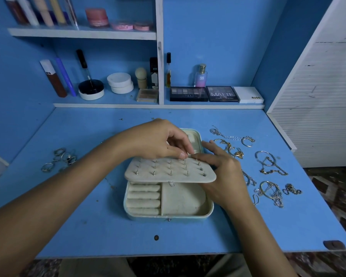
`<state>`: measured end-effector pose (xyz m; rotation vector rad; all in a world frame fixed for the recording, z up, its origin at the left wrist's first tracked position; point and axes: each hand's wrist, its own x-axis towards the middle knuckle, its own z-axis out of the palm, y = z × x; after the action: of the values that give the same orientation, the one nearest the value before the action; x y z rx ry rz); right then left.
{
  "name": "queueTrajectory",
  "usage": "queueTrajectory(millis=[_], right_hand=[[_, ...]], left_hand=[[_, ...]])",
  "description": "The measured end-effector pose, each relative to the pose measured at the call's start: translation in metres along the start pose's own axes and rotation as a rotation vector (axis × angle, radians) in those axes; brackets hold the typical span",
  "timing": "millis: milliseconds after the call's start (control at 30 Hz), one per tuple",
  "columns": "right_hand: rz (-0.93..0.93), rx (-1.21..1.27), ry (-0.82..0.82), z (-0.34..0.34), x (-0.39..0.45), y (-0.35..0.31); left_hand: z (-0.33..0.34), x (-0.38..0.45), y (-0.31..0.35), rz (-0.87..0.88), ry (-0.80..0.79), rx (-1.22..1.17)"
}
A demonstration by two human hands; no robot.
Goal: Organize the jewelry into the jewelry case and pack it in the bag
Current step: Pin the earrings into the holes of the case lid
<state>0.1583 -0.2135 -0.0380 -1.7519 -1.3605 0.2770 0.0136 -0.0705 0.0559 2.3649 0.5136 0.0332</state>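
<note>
A cream, velvety cloth-lined jewelry case (185,204) with a matt earring panel (168,172) holding shiny metal studs sits on a smooth, scuffed blue painted tabletop (108,232) beside glinting silver and gold metal chains (272,188).

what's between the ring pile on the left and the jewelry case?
In the head view, only the left forearm crosses above that stretch between the rings and the jewelry case; the blue desk under it is bare.

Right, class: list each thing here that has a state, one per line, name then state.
Case: open, ring rolls and tray empty.
Earring panel: lifted over the base, studs pushed in.
Left hand: pinching at the panel's far edge.
Right hand: fingertips on the panel's far edge.
Rings: loose on desk, left.
Chains: loose on desk, right.
</note>
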Motion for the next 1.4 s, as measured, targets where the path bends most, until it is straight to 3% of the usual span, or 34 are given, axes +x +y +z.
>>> queueTrajectory(millis=[900,1400], right_hand=[[-0.007,0.006,0.039,-0.004,-0.003,-0.008],[0.048,0.012,0.019,-0.007,-0.003,-0.016]], left_hand=[[-0.007,0.012,0.01,-0.09,-0.162,0.304],[-0.013,0.018,0.018,-0.098,-0.173,0.326]])
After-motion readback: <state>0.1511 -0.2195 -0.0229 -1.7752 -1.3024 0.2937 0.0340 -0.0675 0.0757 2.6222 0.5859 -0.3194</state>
